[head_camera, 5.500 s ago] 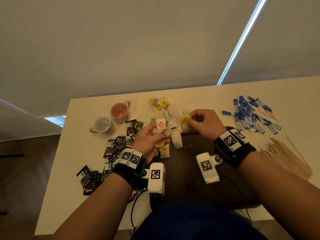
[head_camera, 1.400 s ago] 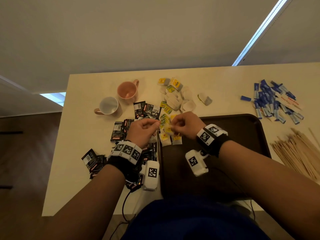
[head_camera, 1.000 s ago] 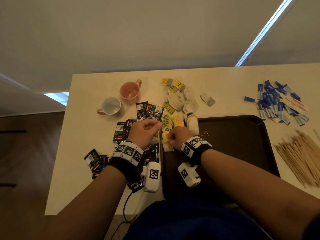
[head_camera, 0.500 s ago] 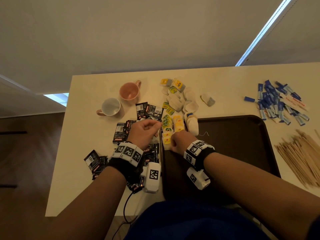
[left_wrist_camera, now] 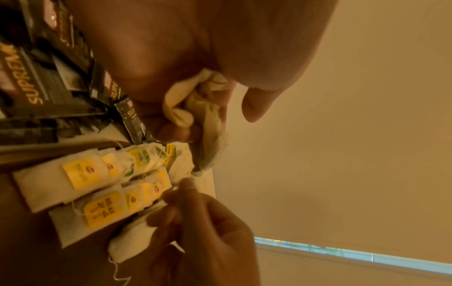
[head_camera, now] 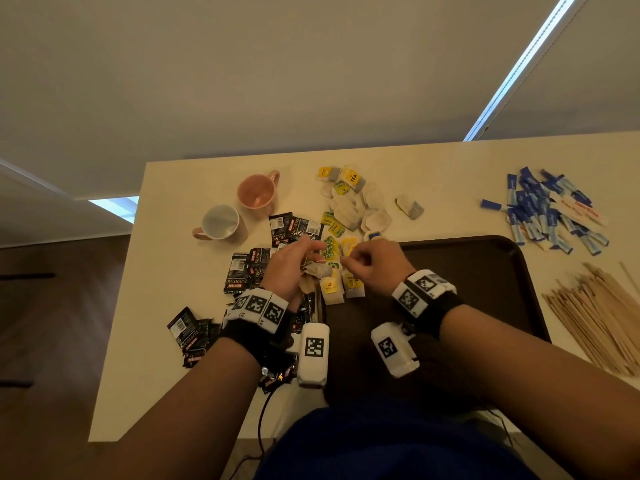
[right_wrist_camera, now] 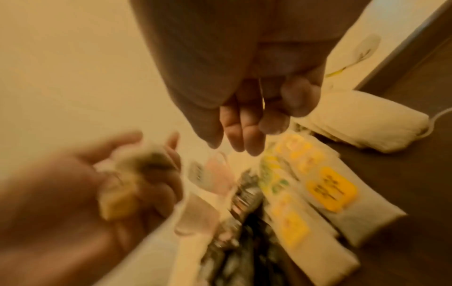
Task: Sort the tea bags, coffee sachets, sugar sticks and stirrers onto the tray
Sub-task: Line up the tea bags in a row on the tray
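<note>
My left hand [head_camera: 306,252] hovers over the left rim of the dark brown tray [head_camera: 485,271] and grips a crumpled bundle of tea bags [head_camera: 317,271], which also shows in the left wrist view [left_wrist_camera: 195,108]. My right hand [head_camera: 348,261] is right beside it, and its finger and thumb pinch the thin string of one tea bag from that bundle [left_wrist_camera: 198,170]. Two short rows of tea bags with yellow tags [head_camera: 341,287] lie flat on the tray's left end, below both hands [left_wrist_camera: 73,180]. The right wrist view is blurred.
Loose tea bags [head_camera: 353,206] lie behind the tray. Black coffee sachets [head_camera: 249,268] are scattered left of it, near a pink mug [head_camera: 258,192] and a white-lined mug [head_camera: 221,223]. Blue sugar sticks [head_camera: 547,213] and wooden stirrers [head_camera: 595,313] lie to the right.
My right hand rose from the rows of tea bags on the tray and moved back to my left hand's bundle, where it now pinches a string. The left hand stayed put.
</note>
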